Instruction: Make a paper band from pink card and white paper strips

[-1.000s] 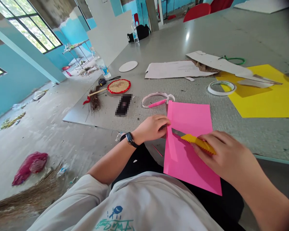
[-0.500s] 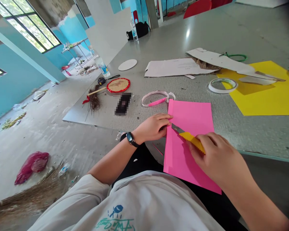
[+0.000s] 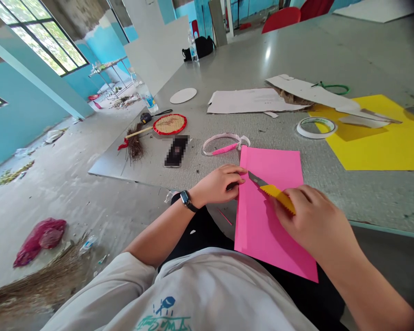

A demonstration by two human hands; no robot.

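A pink sheet of paper [image 3: 272, 220] hangs partly over the table's front edge, its left margin folded into a narrow strip. At that fold, my left hand [image 3: 224, 184] grips the edge, fingertips on top and the thumb mostly hidden. My right hand [image 3: 313, 220] is closed round a yellow box cutter [image 3: 278, 196] above the sheet. The cutter's blade is out and points left, its tip close to the fold and my left fingertips; whether it touches the paper I cannot tell. Just beyond the sheet's top left corner lies a pink and white band ring [image 3: 224, 149].
Rightward on the grey table lie a tape roll [image 3: 316, 133], yellow paper [image 3: 376, 147] and torn white cardboard [image 3: 248, 101]. Toward the left are a phone [image 3: 176, 151], a round woven fan [image 3: 169, 124], a tape measure [image 3: 146, 118], a white disc [image 3: 183, 95] and a water bottle [image 3: 145, 94].
The blade tip has shifted slightly right, away from my left fingertips. My left hand keeps its grip on the pink paper, and the view has tilted a little.
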